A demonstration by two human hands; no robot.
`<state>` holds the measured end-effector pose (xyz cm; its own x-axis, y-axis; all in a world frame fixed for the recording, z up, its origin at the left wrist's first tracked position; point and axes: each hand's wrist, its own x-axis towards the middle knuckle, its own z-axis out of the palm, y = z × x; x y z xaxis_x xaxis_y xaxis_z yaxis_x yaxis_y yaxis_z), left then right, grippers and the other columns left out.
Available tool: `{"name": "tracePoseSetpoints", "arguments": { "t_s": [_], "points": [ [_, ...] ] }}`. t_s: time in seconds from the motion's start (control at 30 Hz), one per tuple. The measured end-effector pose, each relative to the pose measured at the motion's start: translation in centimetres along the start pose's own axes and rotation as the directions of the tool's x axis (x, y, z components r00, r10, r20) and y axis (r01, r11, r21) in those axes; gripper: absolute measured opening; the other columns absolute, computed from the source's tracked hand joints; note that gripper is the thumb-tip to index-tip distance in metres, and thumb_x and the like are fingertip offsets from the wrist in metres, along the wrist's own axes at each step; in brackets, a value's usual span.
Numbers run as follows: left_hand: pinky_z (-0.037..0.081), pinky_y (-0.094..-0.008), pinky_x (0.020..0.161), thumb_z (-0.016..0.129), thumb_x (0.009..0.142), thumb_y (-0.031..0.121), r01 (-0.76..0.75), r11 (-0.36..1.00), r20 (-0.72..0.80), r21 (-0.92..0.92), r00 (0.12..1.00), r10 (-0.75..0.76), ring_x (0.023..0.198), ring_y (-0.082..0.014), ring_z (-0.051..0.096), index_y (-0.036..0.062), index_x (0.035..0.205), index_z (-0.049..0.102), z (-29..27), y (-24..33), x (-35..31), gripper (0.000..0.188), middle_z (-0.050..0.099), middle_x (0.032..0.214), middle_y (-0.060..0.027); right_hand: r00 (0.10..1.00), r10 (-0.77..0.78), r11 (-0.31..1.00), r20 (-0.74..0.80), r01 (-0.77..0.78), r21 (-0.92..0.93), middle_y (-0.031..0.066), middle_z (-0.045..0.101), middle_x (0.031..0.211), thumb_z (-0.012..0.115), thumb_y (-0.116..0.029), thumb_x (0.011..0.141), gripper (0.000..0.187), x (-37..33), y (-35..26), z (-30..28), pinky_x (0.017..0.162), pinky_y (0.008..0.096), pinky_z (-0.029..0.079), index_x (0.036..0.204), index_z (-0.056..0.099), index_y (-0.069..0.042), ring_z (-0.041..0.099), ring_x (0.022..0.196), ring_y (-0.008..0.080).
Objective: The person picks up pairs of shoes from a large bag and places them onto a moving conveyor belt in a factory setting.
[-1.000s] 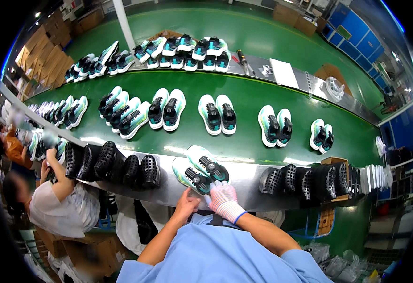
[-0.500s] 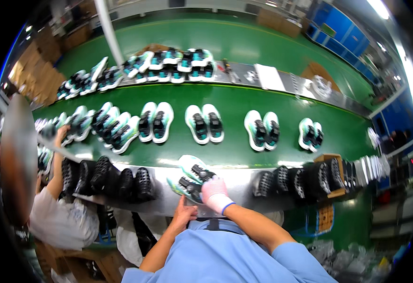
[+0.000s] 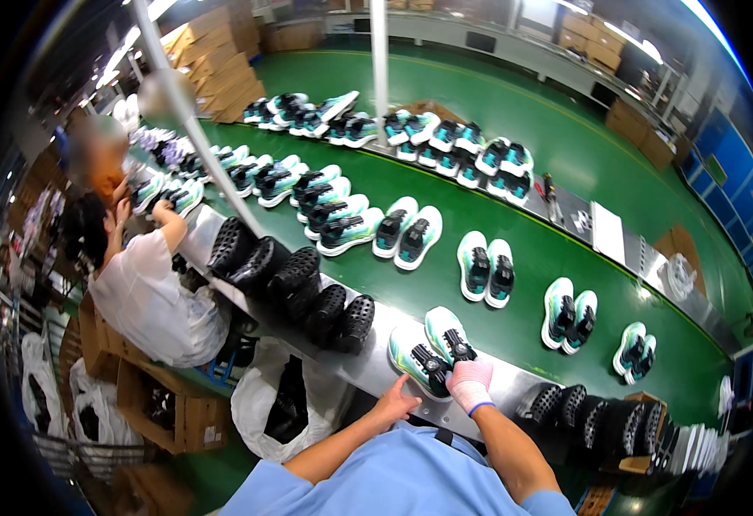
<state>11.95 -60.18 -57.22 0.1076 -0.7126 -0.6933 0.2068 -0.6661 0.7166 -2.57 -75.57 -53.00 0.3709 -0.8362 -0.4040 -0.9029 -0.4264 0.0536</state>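
Head view shows left hand [image 3: 394,403] half-spread by bench edge [image 3: 368,373], right hand [image 3: 472,384] clasping shoe [image 3: 446,331].

From the worker's head, one wide fisheye view faces down, close over the near steel surface [image 3: 371,368], reaching the far green floor [image 3: 583,150].

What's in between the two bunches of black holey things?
In the head view, a pair of shoes lies between the left bunch and the right bunch, with the left hand and gloved right hand there too.
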Motion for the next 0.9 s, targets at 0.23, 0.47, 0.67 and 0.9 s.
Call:
{"name": "tracePoseSetpoints", "arguments": {
  "t_s": [0.23,0.47,0.67,0.9],
  "points": [
    [0.055,-0.0433,0.092,0.076,0.094,0.023,-0.011,0.984,0.040,-0.177,0.999,0.018,0.119,-0.0249,0.062,0.0139,0.169,0.012,1.0,-1.0,0.6,0.099,0.064,0.135,-0.0158,0.997,-0.076,0.992,0.014,0.077,-0.097,0.0091,0.077,0.101,0.072,-0.044,0.084,0.032,-2.8,0.7,1.0,0.095,0.0485,0.046,0.095,0.081,-0.015,0.067,0.109,0.0271],
    [0.053,-0.0493,0.098,0.075,0.095,0.025,0.019,0.984,0.062,-0.177,0.998,-0.008,0.124,-0.0273,0.060,0.0140,0.170,0.004,0.1,-1.5,0.0,0.103,0.061,0.143,-0.0150,0.976,-0.177,0.982,-0.124,0.166,-0.091,0.0081,0.076,0.097,0.076,-0.033,0.078,0.024,-2.3,-0.8,2.6,0.091,0.0447,0.050,0.093,0.079,-0.015,0.068,0.106,0.0271],
    [0.059,-0.0339,0.075,0.074,0.096,0.021,-0.018,0.977,0.026,-0.214,0.999,0.024,0.096,-0.0200,0.069,0.0125,0.166,0.025,0.7,-0.5,1.3,0.086,0.072,0.111,-0.0125,0.991,-0.135,0.988,-0.021,0.137,0.078,0.0127,0.077,0.094,0.069,-0.024,0.077,0.022,-0.9,1.9,1.1,0.089,0.0465,0.054,0.091,0.080,-0.012,0.072,0.099,0.0311],
    [0.058,-0.0378,0.081,0.068,0.089,0.012,-0.298,0.819,-0.369,0.490,0.781,0.505,0.087,-0.0253,0.073,-0.0021,0.126,0.066,-3.6,-5.7,0.5,0.039,0.074,0.100,-0.0163,0.990,-0.115,0.757,-0.076,0.137,0.639,0.0228,0.074,0.094,0.065,-0.027,0.085,0.027,1.8,2.4,-5.2,0.088,0.0475,0.057,0.098,0.076,-0.006,0.072,0.093,0.0413]
  ]
}}
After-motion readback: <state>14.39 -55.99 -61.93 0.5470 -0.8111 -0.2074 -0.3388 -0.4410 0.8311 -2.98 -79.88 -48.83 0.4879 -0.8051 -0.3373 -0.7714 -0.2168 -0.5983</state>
